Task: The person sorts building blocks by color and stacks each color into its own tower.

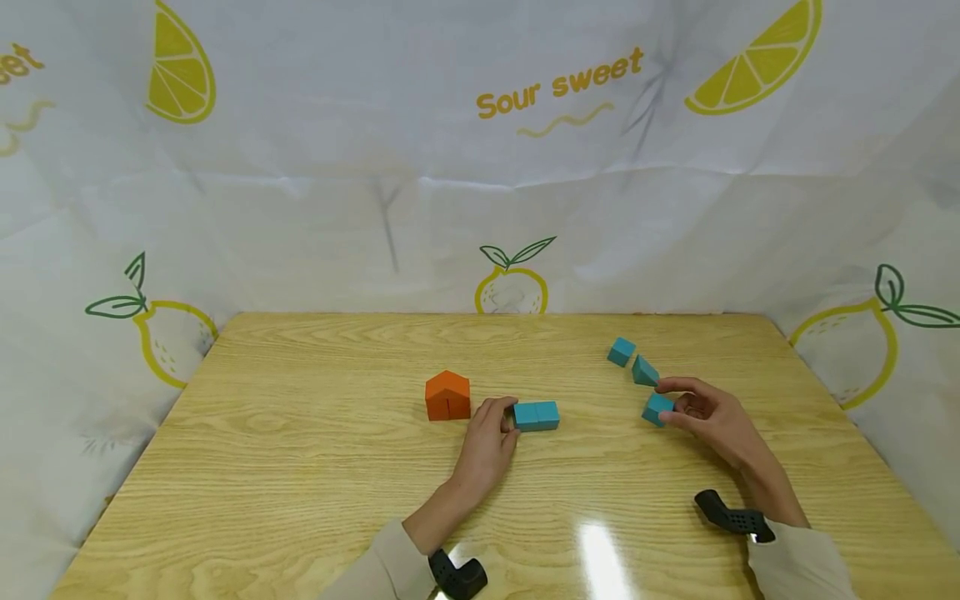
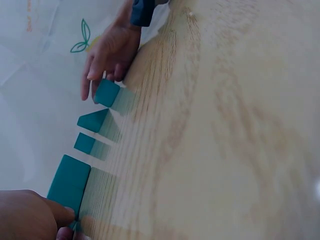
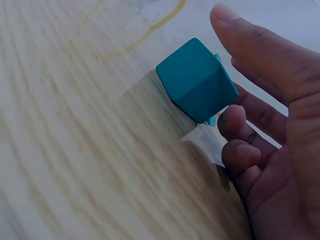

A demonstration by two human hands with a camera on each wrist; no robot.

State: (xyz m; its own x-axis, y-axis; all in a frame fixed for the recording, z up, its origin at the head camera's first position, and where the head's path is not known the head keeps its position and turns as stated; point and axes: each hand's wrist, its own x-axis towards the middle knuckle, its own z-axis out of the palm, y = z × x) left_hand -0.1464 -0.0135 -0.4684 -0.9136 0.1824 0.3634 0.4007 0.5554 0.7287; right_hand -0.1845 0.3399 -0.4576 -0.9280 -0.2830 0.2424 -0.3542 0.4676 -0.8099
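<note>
Two blue blocks [image 1: 536, 416] stand side by side, touching, near the table's middle. My left hand [image 1: 486, 446] holds their left end between thumb and finger; in the left wrist view its thumb [image 2: 61, 214] lies against the block. Farther right, my right hand [image 1: 716, 421] is around a single blue cube [image 1: 657, 409], thumb and index finger spread apart. A gap shows between the thumb [image 3: 250, 37] and the cube [image 3: 197, 82] in the right wrist view. Just behind that cube is a blue triangular block [image 1: 644, 371], with another blue cube [image 1: 621, 352] beyond it.
An orange house-shaped group of blocks [image 1: 447, 396], with a peaked top and a vertical seam, stands left of my left hand. Lemon-printed white cloth [image 1: 337, 242] hangs behind the wooden table [image 1: 300, 500] and at its sides.
</note>
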